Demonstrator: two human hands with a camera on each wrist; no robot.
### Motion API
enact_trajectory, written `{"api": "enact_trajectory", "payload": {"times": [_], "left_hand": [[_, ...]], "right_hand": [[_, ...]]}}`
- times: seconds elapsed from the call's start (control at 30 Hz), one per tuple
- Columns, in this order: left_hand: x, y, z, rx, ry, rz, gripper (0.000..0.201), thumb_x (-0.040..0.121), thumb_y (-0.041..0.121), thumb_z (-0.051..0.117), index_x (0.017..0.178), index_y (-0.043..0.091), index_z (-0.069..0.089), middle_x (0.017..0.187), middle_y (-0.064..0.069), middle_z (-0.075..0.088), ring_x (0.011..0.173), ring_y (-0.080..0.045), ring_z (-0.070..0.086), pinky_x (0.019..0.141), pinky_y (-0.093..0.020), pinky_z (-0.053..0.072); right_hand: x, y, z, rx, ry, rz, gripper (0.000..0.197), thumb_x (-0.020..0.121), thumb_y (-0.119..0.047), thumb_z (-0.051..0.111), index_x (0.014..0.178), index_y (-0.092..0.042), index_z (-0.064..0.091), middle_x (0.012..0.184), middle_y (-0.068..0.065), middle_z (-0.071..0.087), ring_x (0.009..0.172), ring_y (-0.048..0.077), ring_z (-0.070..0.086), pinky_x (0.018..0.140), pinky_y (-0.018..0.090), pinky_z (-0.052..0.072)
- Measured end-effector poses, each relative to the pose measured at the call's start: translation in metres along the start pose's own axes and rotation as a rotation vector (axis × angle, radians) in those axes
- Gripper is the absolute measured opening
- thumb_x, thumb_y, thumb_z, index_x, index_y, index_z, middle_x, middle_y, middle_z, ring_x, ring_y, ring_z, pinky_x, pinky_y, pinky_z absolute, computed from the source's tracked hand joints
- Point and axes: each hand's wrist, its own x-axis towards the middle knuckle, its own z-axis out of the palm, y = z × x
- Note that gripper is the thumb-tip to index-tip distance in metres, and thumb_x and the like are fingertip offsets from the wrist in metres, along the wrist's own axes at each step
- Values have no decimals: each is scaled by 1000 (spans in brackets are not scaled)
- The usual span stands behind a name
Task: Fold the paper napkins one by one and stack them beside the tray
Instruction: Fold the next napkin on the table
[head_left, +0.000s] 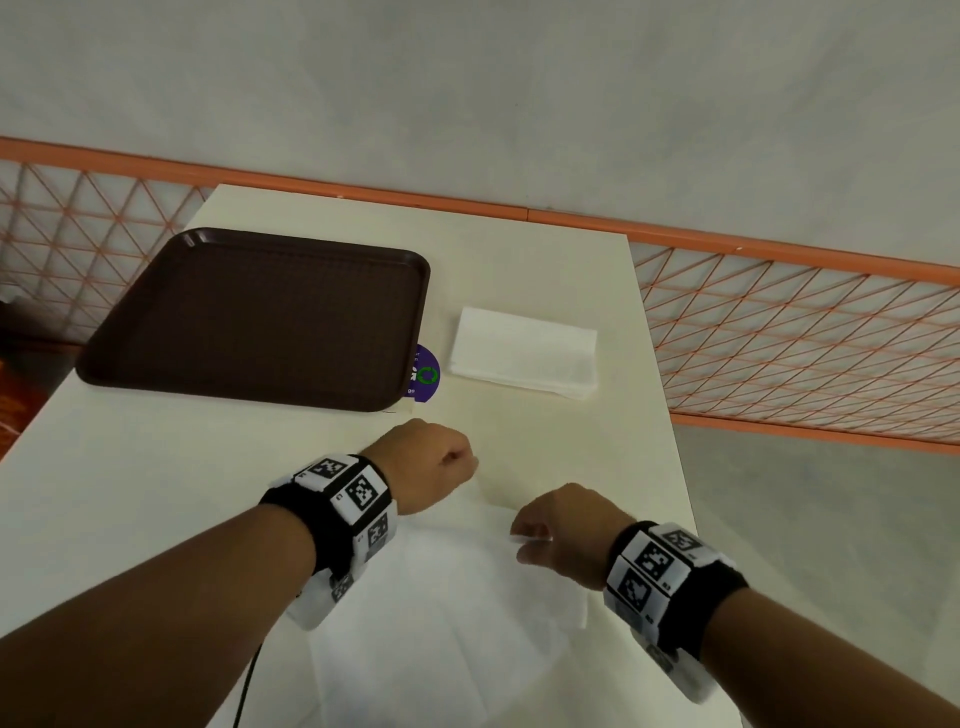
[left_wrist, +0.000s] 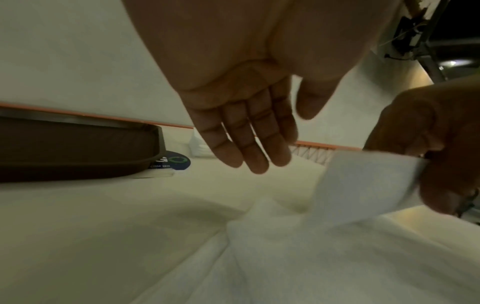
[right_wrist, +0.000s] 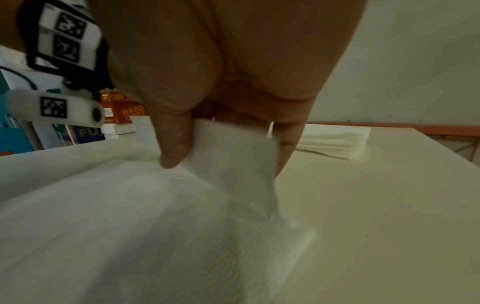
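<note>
An unfolded white napkin (head_left: 452, 613) lies flat on the cream table (head_left: 156, 493) near its front edge. My right hand (head_left: 540, 535) pinches the napkin's far right part between thumb and fingers and lifts it off the table; the wrist view shows the raised flap (right_wrist: 233, 160) in that pinch. My left hand (head_left: 441, 460) hovers over the napkin's far left corner, fingers (left_wrist: 249, 144) straight and pointing down, holding nothing. A stack of folded napkins (head_left: 524, 351) sits just right of the brown tray (head_left: 260, 317), which holds nothing.
A round purple sticker (head_left: 427, 374) peeks out from under the tray's near right corner. An orange mesh railing (head_left: 779, 332) runs behind and right of the table. The table's right edge lies close to my right wrist. Boxes (right_wrist: 124, 111) stand beyond the left side.
</note>
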Motion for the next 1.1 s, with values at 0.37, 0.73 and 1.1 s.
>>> {"api": "enact_trajectory", "payload": {"times": [0.37, 0.73, 1.1], "left_hand": [[2, 6, 60, 392, -174, 15, 45, 93, 34, 53, 135, 18, 46, 133, -1, 43, 123, -23, 42, 100, -38, 41], [9, 28, 71, 460, -104, -12, 38, 84, 19, 61, 122, 21, 53, 126, -1, 44, 118, -23, 41, 99, -38, 36], [10, 11, 48, 31, -139, -130, 27, 83, 22, 68, 109, 23, 59, 120, 1, 59, 110, -17, 58, 93, -29, 47]], "right_hand": [[0, 22, 20, 105, 117, 130, 33, 90, -39, 58, 120, -24, 60, 120, -4, 62, 110, 17, 57, 92, 28, 46], [20, 3, 25, 59, 3, 269, 26, 79, -36, 72, 87, -25, 51, 93, -6, 55, 96, 21, 55, 86, 32, 43], [11, 24, 20, 288, 144, 190, 27, 75, -29, 73, 69, -30, 47, 87, -6, 59, 82, 16, 56, 68, 26, 45]]}}
